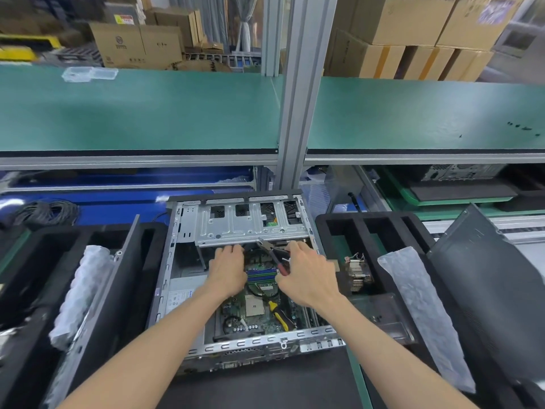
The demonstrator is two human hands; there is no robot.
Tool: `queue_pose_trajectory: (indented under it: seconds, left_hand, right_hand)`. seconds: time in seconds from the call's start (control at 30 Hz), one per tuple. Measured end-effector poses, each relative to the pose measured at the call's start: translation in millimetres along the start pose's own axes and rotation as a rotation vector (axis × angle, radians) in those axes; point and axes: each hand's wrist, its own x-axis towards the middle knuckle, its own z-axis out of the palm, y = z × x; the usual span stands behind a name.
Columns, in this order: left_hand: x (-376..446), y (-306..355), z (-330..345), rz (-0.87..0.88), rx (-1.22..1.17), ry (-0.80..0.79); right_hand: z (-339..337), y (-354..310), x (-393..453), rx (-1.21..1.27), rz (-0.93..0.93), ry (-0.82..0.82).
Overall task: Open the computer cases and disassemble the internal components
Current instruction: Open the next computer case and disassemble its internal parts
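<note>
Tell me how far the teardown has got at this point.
Done: the computer case lies open, and a heatsink already sits in the foam tray. In hand: the right hand holds pliers near the drive cage; the left hand reaches beside them. Left: motherboard, memory sticks, drive cage.

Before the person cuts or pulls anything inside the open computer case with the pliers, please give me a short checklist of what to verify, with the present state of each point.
1. Computer case open, side panel off: ok.
2. Pliers gripped by the right hand: ok.
3. Pliers tip pointed under the drive cage: ok, but what it touches: cannot tell.
4. Left hand away from the pliers tip: not ok, its fingers lie close beside it.
5. Memory modules removed from the motherboard: not ok.
6. Yellow-handled tool off the motherboard: not ok, it lies on it.
</note>
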Motion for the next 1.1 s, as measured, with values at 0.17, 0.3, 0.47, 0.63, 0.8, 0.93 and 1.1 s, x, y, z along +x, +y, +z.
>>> queue_pose_trajectory:
  seconds: [0.17,0.3,0.47,0.63,0.8,0.93,1.1]
  left_hand:
    - [15.3,0.7,-5.8,-0.036,0.263,-0.110]
    - [33.4,-12.6,-16.8,-0.025,0.254,-0.279]
    - [47.0,-38.6,-19.9,0.047,0.117,-0.368]
    - [45.6,-53.3,-22.1,0.019,-0.161,-0.371]
    - [48.7,-52.0,-20.7,0.013,-0.227,-0.396]
    - [49.0,-51.7,-18.4,0.023,-0.240,-0.408]
    - [52.3,-53.3,-13.9,0.008,-0.280,-0.430]
  right_hand:
    - [18.2,-11.6,-5.9,0.052,0.040,-0.119]
    - [31.3,-17.1,-8.5,0.060,0.052,-0.204]
    - [40.9,-27.6,-8.9,-0.085,-0.007,-0.166]
    - [48.8,-41.0,-3.9,-0.204,-0.084,-0.099]
    - [58.5,-48.6,3.8,-0.217,-0.078,-0.098]
    - [62.9,-46.2,3.5,-0.222,-0.070,-0.089]
    - [64.0,-47.2,3.9,-0.235,-0.095,-0.085]
